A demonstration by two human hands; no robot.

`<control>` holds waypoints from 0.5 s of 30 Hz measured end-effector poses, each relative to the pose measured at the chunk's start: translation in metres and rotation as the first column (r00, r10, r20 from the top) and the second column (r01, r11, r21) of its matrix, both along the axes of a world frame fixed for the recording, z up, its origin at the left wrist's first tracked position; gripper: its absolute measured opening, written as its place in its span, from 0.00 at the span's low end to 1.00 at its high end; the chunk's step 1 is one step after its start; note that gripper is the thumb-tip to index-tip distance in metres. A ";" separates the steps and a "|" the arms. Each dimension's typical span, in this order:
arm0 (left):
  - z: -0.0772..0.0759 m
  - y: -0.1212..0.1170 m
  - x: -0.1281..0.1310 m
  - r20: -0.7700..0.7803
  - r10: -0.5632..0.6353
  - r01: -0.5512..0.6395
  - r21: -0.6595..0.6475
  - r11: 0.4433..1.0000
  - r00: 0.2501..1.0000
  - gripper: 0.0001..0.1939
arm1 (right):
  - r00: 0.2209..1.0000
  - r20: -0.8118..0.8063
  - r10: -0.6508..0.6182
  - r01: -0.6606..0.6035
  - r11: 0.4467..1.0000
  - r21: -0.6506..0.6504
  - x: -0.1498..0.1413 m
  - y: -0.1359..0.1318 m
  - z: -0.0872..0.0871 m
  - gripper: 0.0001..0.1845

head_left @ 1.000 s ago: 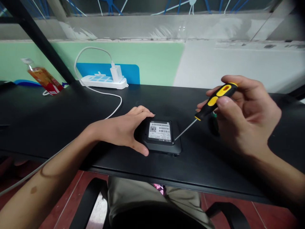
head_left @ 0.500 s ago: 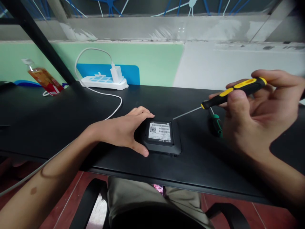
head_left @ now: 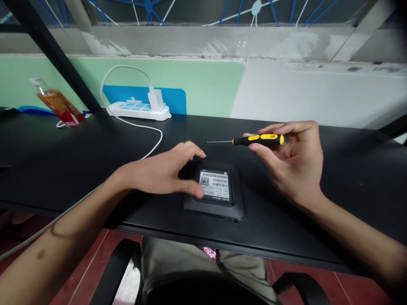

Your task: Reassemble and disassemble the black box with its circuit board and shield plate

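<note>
A small black square device point(head_left: 219, 202) with a white barcode label lies face down near the front edge of the black desk point(head_left: 63, 161). My left hand point(head_left: 165, 171) rests on its left side, fingers curved over the back corner and thumb on the label. My right hand point(head_left: 291, 163) is held above the desk to the right of the device, fingers closed round a black-and-yellow screwdriver point(head_left: 254, 140). The screwdriver lies level, its thin shaft pointing left, clear of the device.
A white power strip point(head_left: 138, 109) with a white charger plugged in sits at the back, its cable point(head_left: 152, 146) curving toward my left arm. An orange drink pouch point(head_left: 59, 106) leans at the far left. A black slanted frame post rises at the back left.
My right hand lifted the screwdriver tip off the device's corner and swung it level, moving left. The green tool is now hidden. My left thumb slid onto the label.
</note>
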State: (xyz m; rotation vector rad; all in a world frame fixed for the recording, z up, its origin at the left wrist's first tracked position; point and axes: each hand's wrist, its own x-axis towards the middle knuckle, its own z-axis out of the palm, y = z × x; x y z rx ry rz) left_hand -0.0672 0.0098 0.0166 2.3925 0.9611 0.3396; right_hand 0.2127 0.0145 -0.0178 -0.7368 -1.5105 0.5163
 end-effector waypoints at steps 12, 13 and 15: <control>0.006 0.007 0.000 0.131 0.226 -0.244 0.139 0.960 0.965 0.21 | 0.998 0.045 -0.033 0.033 0.999 0.004 0.000 0.001 -0.005 0.23; 0.006 0.006 -0.001 0.076 0.160 -0.167 0.098 0.981 0.984 0.26 | 0.998 0.044 -0.041 0.041 0.999 0.005 0.001 0.001 -0.005 0.23; 0.006 0.004 -0.005 -0.039 0.040 -0.040 0.001 0.999 0.998 0.40 | 0.997 0.051 -0.051 0.051 0.999 0.002 0.001 0.001 -0.005 0.23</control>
